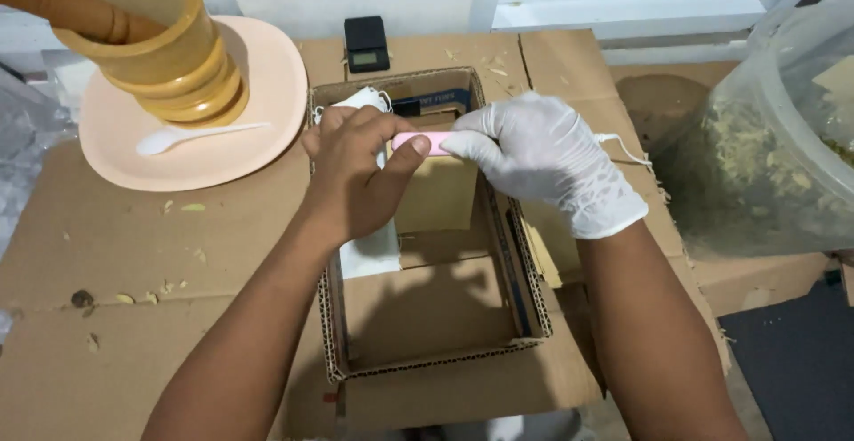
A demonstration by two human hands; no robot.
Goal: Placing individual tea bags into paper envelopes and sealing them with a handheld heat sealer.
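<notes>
Both my hands hold a small pink object (420, 143) above an open shallow cardboard box (427, 361). My left hand (356, 178) is bare and pinches the pink object's left end between thumb and fingers. My right hand (543, 161) wears a white glove and grips its right end with the fingertips. Under the hands, inside the box, lie a tan paper packet (440, 196) and a white face mask (369, 250). What the pink object is cannot be made out.
A wooden mortar (169, 45) with a pestle (62, 5) stands on a peach plate (267, 94) beside a white plastic spoon (191, 134), upper left. A small black scale (366, 43) sits behind the box. A clear plastic bag of dried greenish leaves (765, 156) fills the right. Flattened cardboard (133, 254) covers the surface.
</notes>
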